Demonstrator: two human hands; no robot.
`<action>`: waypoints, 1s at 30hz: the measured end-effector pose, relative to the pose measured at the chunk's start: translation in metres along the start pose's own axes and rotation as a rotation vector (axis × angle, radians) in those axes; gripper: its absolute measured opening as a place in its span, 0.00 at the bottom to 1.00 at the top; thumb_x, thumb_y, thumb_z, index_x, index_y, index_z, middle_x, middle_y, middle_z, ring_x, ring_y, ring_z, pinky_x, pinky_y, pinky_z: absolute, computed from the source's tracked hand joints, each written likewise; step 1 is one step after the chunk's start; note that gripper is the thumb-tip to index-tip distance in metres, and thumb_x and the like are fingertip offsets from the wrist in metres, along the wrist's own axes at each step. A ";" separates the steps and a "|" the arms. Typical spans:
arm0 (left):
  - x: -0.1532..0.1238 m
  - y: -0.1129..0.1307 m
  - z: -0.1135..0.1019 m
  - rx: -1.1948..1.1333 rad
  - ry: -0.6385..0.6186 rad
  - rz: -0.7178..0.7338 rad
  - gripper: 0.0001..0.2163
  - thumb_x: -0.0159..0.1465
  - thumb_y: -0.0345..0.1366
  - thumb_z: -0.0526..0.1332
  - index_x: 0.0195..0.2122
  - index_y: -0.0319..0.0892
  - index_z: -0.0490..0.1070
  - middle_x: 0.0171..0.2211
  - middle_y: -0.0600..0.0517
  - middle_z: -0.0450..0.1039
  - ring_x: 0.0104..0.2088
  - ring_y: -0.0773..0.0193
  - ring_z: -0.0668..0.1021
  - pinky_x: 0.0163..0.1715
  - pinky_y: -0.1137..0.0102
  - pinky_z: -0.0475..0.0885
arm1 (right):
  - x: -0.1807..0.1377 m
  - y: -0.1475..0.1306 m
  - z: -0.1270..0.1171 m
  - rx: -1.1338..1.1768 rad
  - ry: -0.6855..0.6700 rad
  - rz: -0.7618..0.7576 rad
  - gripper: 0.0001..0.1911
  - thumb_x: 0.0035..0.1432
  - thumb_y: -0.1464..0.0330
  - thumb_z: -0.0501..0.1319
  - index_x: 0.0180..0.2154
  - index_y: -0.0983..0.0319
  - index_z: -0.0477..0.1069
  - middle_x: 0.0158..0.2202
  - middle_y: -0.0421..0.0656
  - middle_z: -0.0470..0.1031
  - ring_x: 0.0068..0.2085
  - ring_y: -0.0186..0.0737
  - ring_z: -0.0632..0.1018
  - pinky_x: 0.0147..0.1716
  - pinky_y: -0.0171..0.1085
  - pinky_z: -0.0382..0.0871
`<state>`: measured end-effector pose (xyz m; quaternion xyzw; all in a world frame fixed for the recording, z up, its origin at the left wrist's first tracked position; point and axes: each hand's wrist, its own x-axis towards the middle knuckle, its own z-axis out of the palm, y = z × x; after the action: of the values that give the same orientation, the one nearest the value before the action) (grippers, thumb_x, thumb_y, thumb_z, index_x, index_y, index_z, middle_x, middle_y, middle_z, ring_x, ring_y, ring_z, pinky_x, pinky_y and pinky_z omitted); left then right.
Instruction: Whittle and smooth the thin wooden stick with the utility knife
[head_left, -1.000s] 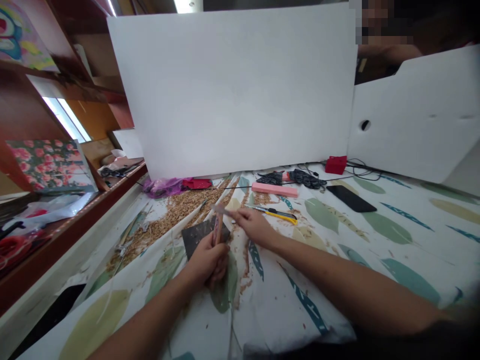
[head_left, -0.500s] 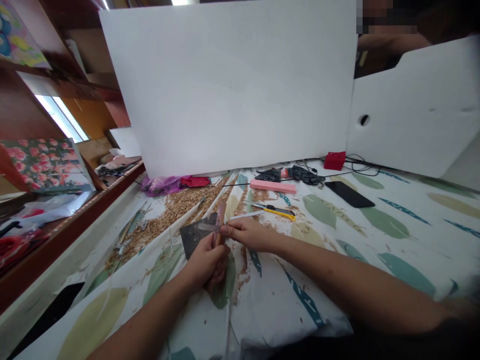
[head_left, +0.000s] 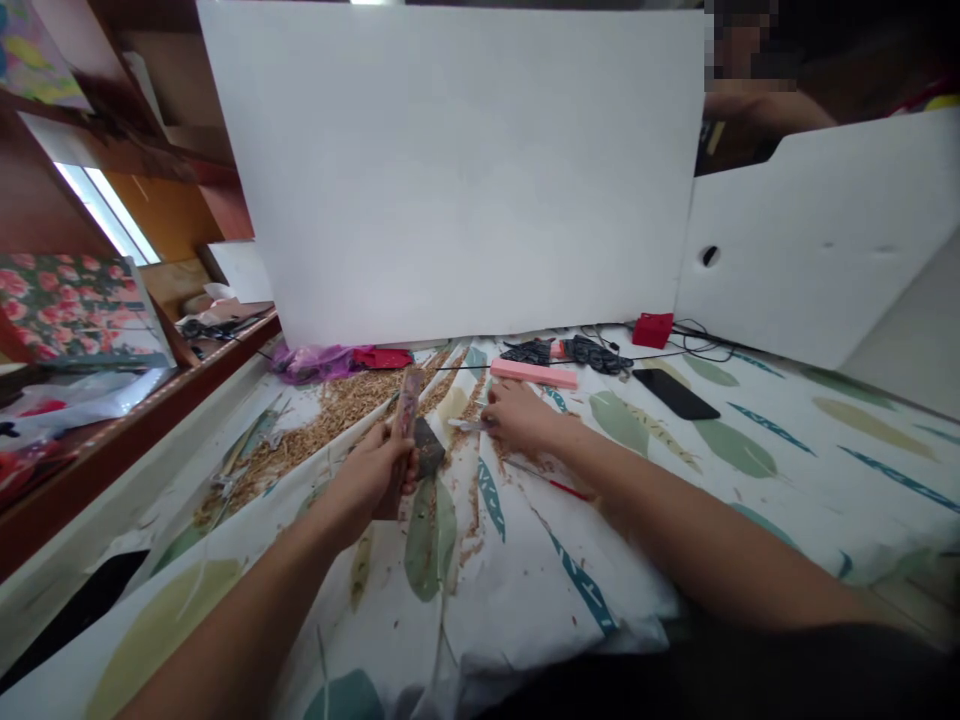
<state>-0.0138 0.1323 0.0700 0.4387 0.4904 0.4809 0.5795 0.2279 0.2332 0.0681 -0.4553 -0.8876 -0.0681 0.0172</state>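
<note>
My left hand (head_left: pixel 379 465) is closed around a carved stick of reddish-brown wood (head_left: pixel 409 400), held upright and leaning slightly. Behind and beneath it lies a dark flat sheet (head_left: pixel 430 450), partly covered by the hand. My right hand (head_left: pixel 517 412) is low over the cloth with its fingers curled in, just in front of a pink block. By its fingertips is a thin white strip (head_left: pixel 466 425). What the fingers hold is hidden. Below the right wrist, a slim tool with a red handle (head_left: pixel 566 489) lies on the cloth.
Wood shavings (head_left: pixel 322 430) cover the leaf-patterned cloth (head_left: pixel 525 580) at left and centre. Farther back are a purple bag (head_left: pixel 315 363), a pink block (head_left: pixel 534 374), dark gloves (head_left: pixel 596 353), a red box (head_left: pixel 652 330) and a black phone (head_left: pixel 676 393). White boards (head_left: pixel 465 180) stand behind; a person is partly visible beyond them.
My hands have moved apart. The left drew the wood leftward and stands it more upright; the right left it and moved over the spot where a yellow box cutter lay, now out of sight. The red-handled tool now shows.
</note>
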 end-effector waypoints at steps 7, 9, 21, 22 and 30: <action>-0.069 -0.008 -0.010 1.029 -0.060 0.244 0.09 0.69 0.42 0.53 0.44 0.48 0.69 0.30 0.54 0.74 0.29 0.60 0.75 0.29 0.67 0.65 | -0.014 -0.008 0.005 0.055 0.068 -0.069 0.10 0.66 0.69 0.56 0.45 0.63 0.73 0.43 0.49 0.75 0.43 0.43 0.73 0.40 0.37 0.59; -0.083 -0.017 -0.017 1.228 -0.070 0.321 0.10 0.69 0.40 0.52 0.40 0.46 0.72 0.32 0.51 0.74 0.35 0.57 0.75 0.35 0.64 0.66 | -0.024 -0.006 0.004 0.104 0.049 -0.088 0.09 0.67 0.67 0.56 0.43 0.62 0.74 0.42 0.47 0.75 0.40 0.41 0.74 0.36 0.35 0.58; -0.112 -0.050 -0.034 1.357 -0.097 0.331 0.07 0.70 0.37 0.53 0.42 0.45 0.69 0.38 0.48 0.74 0.38 0.56 0.78 0.38 0.61 0.72 | -0.098 -0.054 -0.004 -0.104 0.211 -0.361 0.26 0.68 0.74 0.48 0.66 0.60 0.58 0.36 0.45 0.72 0.32 0.38 0.69 0.29 0.36 0.57; -0.115 -0.053 -0.033 1.349 -0.080 0.381 0.08 0.70 0.37 0.52 0.45 0.45 0.69 0.40 0.47 0.74 0.39 0.56 0.78 0.40 0.61 0.72 | -0.107 -0.066 -0.002 -0.066 0.190 -0.366 0.28 0.68 0.73 0.48 0.68 0.57 0.54 0.37 0.44 0.71 0.31 0.37 0.69 0.29 0.35 0.57; -0.137 -0.072 -0.025 1.463 -0.145 0.477 0.22 0.65 0.21 0.52 0.58 0.46 0.64 0.44 0.47 0.70 0.37 0.61 0.76 0.38 0.66 0.76 | -0.140 -0.126 0.011 0.035 -0.005 -0.254 0.35 0.62 0.73 0.54 0.69 0.58 0.49 0.42 0.46 0.70 0.27 0.34 0.68 0.25 0.34 0.55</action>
<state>-0.0366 -0.0133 0.0158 0.8342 0.5364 0.1164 0.0535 0.2075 0.0493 0.0307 -0.3390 -0.9392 -0.0530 0.0142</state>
